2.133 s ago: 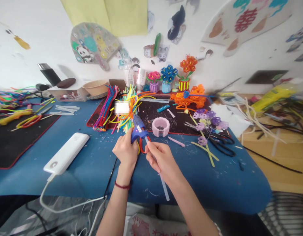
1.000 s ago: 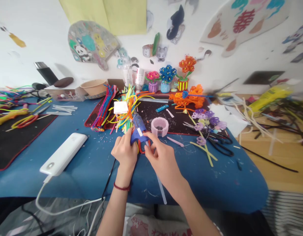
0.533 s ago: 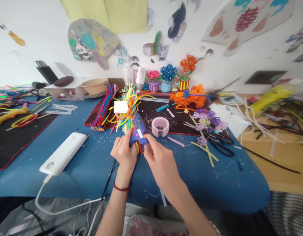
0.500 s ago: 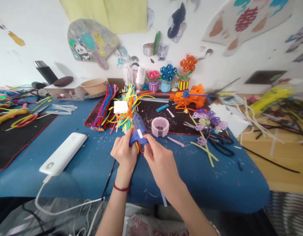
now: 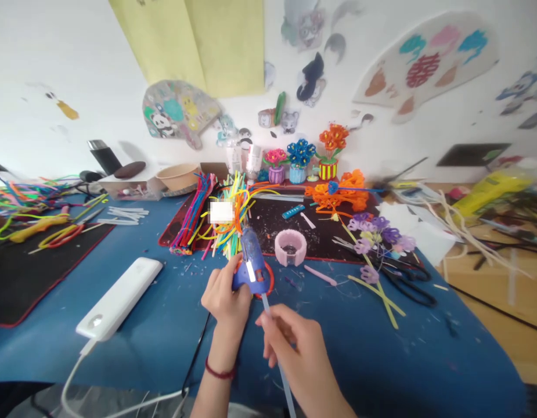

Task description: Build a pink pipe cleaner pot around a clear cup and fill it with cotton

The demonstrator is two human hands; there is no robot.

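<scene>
My left hand [image 5: 227, 290] is closed around the handle of a blue hot glue gun [image 5: 253, 255], whose nozzle points away from me. Between the thumb and fingers of my right hand [image 5: 294, 342] is a long translucent glue stick [image 5: 268, 305]; its upper end meets the back of the gun, and its lower part runs down past my palm. Just right of the gun stands a pink ring-shaped piece [image 5: 289, 248] with a gap at its front. Orange-red scissor-like loops show partly behind the gun, and a pink stick [image 5: 320, 275] lies to the right.
Bundles of colourful pipe cleaners [image 5: 196, 215] lie behind the gun. At left are a white power bank [image 5: 122, 296] with a cable and loose glue sticks [image 5: 126, 213]. Purple flowers [image 5: 372, 232] and black-handled scissors [image 5: 407, 281] lie at right. Potted pipe-cleaner flowers [image 5: 298, 159] stand by the wall.
My right hand has drawn back from the gun's rear toward me, along the glue stick, leaving more of the stick visible. The camera view has shifted, so the scene sits lower.
</scene>
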